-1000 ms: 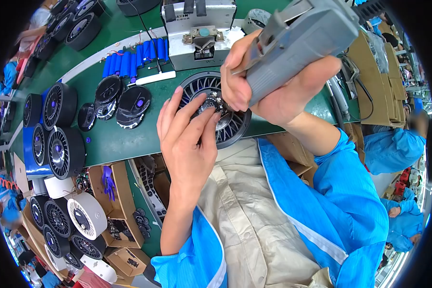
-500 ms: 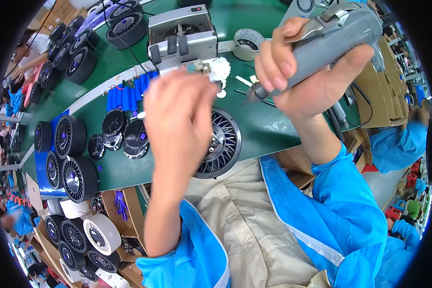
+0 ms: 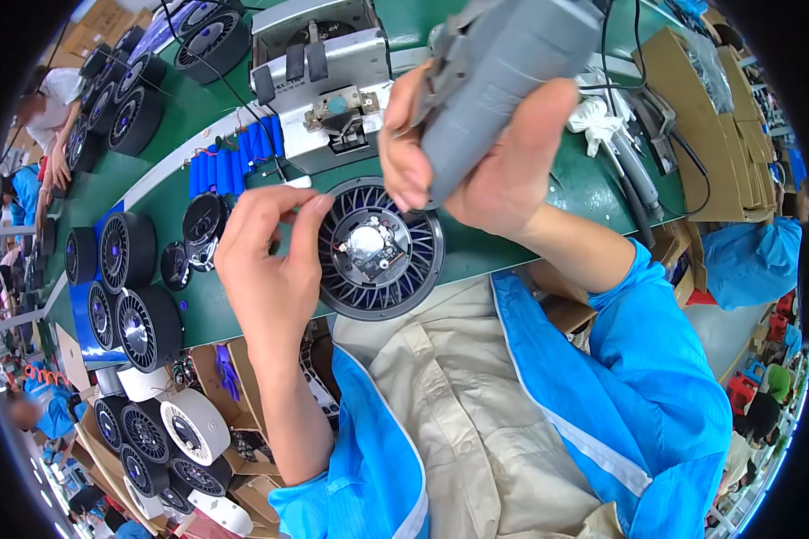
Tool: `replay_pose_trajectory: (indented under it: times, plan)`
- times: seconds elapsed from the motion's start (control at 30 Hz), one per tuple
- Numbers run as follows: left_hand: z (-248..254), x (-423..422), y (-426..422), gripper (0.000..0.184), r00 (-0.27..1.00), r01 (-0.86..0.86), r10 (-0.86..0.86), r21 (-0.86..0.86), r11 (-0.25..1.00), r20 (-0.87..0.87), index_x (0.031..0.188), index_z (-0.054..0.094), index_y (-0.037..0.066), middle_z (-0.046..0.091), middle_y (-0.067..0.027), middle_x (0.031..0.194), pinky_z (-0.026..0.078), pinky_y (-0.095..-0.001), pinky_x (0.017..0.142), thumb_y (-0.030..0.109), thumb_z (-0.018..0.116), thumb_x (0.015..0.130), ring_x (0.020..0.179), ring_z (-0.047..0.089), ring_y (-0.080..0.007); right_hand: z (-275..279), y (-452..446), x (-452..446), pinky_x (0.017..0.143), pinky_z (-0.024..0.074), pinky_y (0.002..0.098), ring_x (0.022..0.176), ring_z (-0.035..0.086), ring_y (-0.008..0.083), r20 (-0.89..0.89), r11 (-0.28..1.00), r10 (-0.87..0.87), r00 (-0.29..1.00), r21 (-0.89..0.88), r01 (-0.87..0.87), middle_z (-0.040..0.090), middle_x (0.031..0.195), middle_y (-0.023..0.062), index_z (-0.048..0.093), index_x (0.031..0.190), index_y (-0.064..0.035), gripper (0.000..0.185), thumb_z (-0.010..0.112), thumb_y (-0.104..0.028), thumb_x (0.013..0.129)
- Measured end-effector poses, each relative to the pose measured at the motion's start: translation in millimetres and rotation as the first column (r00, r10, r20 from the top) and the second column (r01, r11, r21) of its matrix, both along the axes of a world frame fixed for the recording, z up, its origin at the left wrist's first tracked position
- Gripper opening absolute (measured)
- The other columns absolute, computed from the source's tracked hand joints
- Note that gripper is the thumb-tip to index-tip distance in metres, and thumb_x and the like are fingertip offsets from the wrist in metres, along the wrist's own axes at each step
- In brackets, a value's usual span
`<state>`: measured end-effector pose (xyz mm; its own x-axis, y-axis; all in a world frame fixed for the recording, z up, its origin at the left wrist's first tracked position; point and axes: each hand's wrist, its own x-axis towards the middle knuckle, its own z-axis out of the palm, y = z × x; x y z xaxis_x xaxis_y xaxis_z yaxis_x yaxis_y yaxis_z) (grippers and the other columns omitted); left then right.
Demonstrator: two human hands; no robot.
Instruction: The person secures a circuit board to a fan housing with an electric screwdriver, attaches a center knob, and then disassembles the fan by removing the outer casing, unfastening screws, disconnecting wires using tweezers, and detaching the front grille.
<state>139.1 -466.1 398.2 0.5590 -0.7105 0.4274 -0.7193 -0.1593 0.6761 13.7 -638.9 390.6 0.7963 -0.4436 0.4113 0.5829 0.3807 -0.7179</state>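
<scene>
Several black discs [image 3: 203, 222] and blue cylinders [image 3: 225, 169] lie near the left hand [image 3: 268, 260]

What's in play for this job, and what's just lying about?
Likely in the job:
- grey electric screwdriver, in the right hand
- black spoked wheel, left hand beside it
- circuit board in its centre

Likely just lying about right now:
- blue cylindrical cells
- purple glove
- cardboard box
- second grey tool
</scene>
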Motion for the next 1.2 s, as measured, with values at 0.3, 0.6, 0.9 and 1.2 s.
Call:
replay_pose_trajectory:
  times: [0.3, 0.6, 0.9, 1.2]
  plan:
    - [-16, -15, 31, 0.009, 0.999, -0.012, 0.013, 0.02, 1.0, -0.048, 0.096, 0.075, -0.001, 0.073, -0.0104, 0.093, 0.053, -0.0312, 0.072, -0.002, 0.079, 0.089, 0.083, 0.07, -0.0214, 11, 15, -5, 0.052, 0.0467, 0.0291, 0.053, 0.051, 0.0127, -0.34, 0.975, -0.097, 0.936, -0.221, 0.021, 0.052, 0.065, 0.0018, 0.057, 0.11, 0.0002, 0.121, 0.023, -0.109, 0.072]
    - [-28, -31, 33, 0.011, 0.998, 0.01, -0.007, 0.038, 0.999, -0.063, 0.097, 0.077, 0.001, 0.073, -0.0106, 0.095, 0.053, -0.0346, 0.076, -0.003, 0.08, 0.087, 0.084, 0.069, -0.0253, 7, 24, -6, 0.049, 0.0446, 0.0281, 0.051, 0.05, 0.012, -0.414, 0.973, -0.038, 0.909, -0.221, -0.06, 0.053, 0.064, 0.0026, 0.057, 0.108, -0.0002, 0.12, 0.02, -0.109, 0.073]
    - [-27, -33, 34, 0.012, 1.0, 0.007, -0.007, 0.005, 1.0, -0.017, 0.096, 0.078, 0.001, 0.072, -0.0099, 0.094, 0.052, -0.0361, 0.077, -0.003, 0.08, 0.085, 0.084, 0.068, -0.0268, 4, 16, -5, 0.052, 0.0448, 0.0262, 0.054, 0.054, 0.0115, -0.268, 0.983, -0.063, 0.961, -0.185, 0.013, 0.057, 0.065, 0.0061, 0.061, 0.104, 0.0019, 0.1, 0.02, -0.089, 0.097]
    - [-21, -52, 17, 0.012, 0.951, 0.027, -0.082, -0.183, 0.983, -0.297, 0.107, 0.076, -0.002, 0.076, -0.011, 0.1, 0.058, -0.0302, 0.078, 0.0, 0.075, 0.095, 0.091, 0.074, -0.0202, 31, 9, 0, 0.049, 0.0445, 0.0318, 0.051, 0.051, 0.017, -0.12, 0.994, -0.033, 0.992, 0.103, 0.045, 0.052, 0.063, 0.004, 0.06, 0.11, -0.001, 0.115, 0.024, -0.106, 0.078]
